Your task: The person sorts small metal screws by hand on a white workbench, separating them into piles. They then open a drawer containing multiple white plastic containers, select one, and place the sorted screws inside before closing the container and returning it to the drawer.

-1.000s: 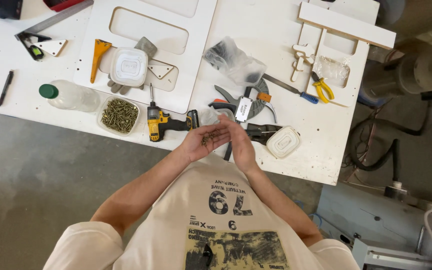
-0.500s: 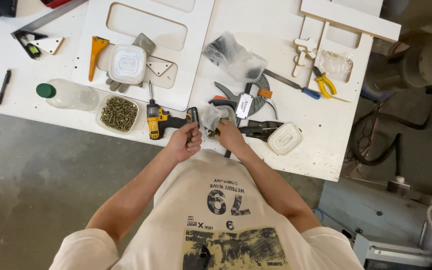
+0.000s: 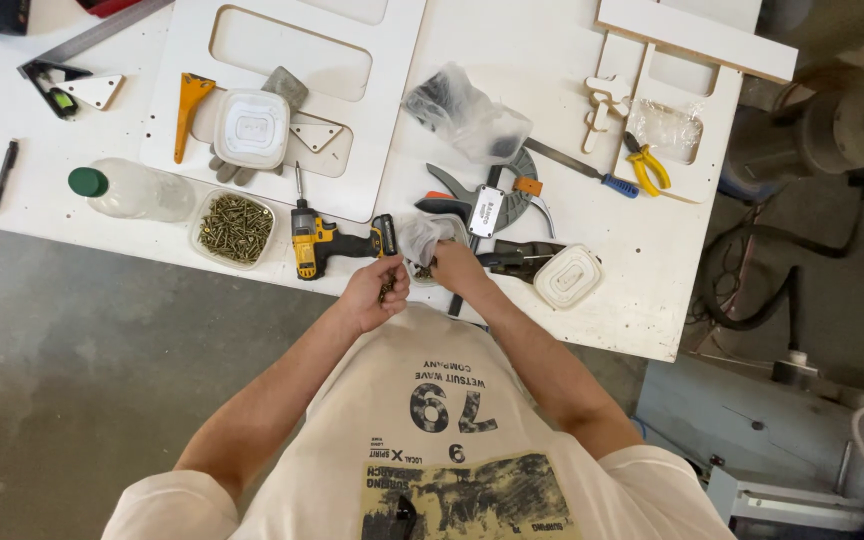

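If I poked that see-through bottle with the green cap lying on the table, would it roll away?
Probably yes. The bottle lies on its side and looks round, so a sideways poke would likely roll it. It seems to be thin clear plastic, so it is likely light. The tub of screws close beside it might stop it that way.

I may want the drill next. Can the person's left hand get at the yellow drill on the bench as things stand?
Probably yes: the left hand is closed on something small right beside the yellow drill, with nothing between them, though it would have to let go first.
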